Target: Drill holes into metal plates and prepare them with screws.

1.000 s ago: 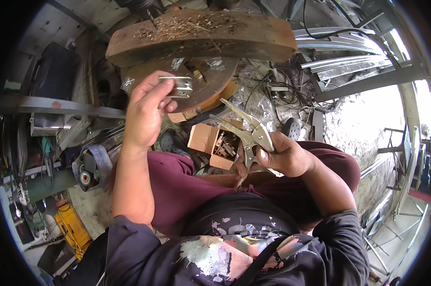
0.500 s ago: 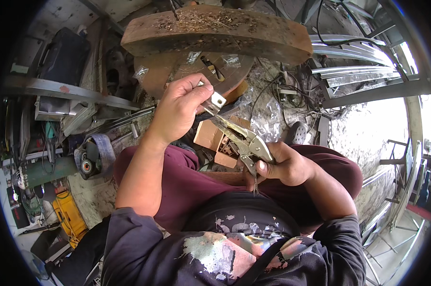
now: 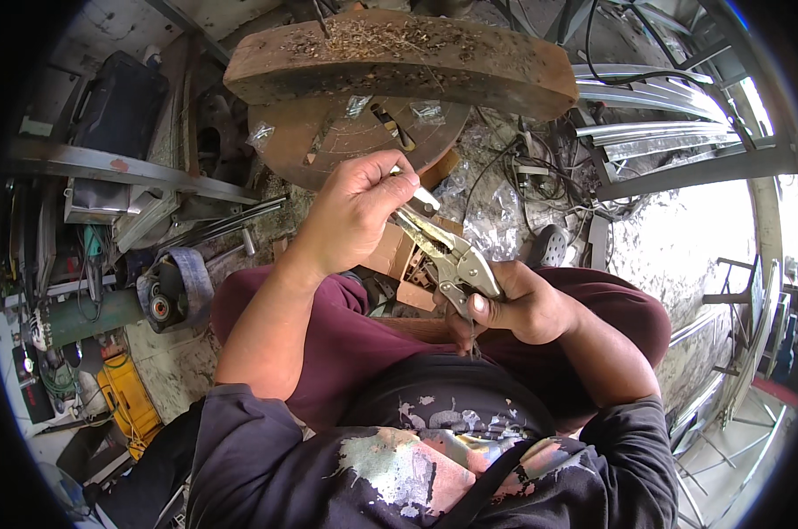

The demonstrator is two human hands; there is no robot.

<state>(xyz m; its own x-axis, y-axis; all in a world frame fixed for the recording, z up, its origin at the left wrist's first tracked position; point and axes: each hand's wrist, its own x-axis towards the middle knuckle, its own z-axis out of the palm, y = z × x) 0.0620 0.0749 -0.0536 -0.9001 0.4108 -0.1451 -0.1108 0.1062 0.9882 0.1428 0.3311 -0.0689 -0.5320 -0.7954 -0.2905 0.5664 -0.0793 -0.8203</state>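
Observation:
My left hand [image 3: 350,207] is closed, pinching a small shiny metal bracket [image 3: 426,202] between thumb and fingers. Its free end sticks out beyond the thumb; my fingers hide the rest. My right hand [image 3: 529,304] wraps round the handles of a pair of locking pliers [image 3: 462,266]. The pliers slant up and left, bringing their jaws to the bracket's lower side. Whether the jaws grip the metal I cannot tell. Beneath the pliers, an opened cardboard box [image 3: 387,252] holds several small brown pieces.
A thick wooden beam [image 3: 417,66] strewn with shavings lies across the far side. Under it, a round wooden board [image 3: 280,145] carries small plastic bags and a dark-and-yellow tool [image 3: 392,126]. Cables [image 3: 562,181] and a clog [image 3: 551,243] lie to the right, metal profiles [image 3: 659,132] beyond.
My left hand has shifted right and slightly down, turning the bracket so its hole no longer shows. The pliers and my right hand have barely moved.

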